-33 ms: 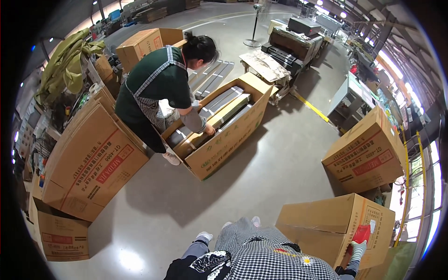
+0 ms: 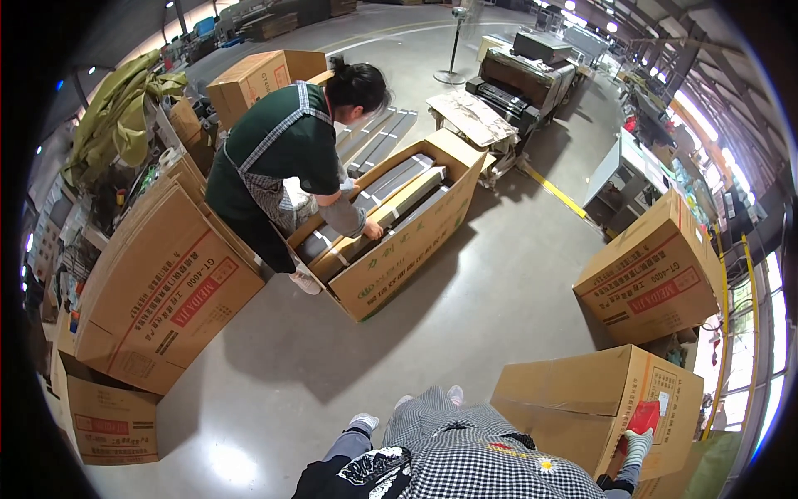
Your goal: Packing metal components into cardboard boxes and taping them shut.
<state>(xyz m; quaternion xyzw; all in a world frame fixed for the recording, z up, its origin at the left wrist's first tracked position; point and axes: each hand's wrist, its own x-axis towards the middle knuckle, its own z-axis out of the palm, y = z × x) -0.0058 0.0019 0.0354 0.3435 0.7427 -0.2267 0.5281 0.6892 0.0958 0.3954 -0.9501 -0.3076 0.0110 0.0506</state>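
- At lower right, a red handheld object (image 2: 644, 417) is grasped by the gloved right hand (image 2: 637, 446), its long axis slanting upward beside the cardboard carton (image 2: 565, 397).
- Left hand (image 2: 364, 422): lower centre, well apart; finger state cannot be told.

**A shiny grey floor (image 2: 391, 345), boxes all round**

The light glares off it at the lower left. Out in the middle sits a long open box (image 2: 407, 270), a co-worker's shoe (image 2: 305, 284) just beside its left end. To the left, flat cartons (image 2: 170, 291) stand on edge, with a short box (image 2: 116, 424) near them. Over on the right there's a big box (image 2: 652, 279), and in front of that the near box (image 2: 565, 391). Farther off, a fan (image 2: 449, 77) stands on its round base, and a yellow line (image 2: 557, 191) runs across the ground.
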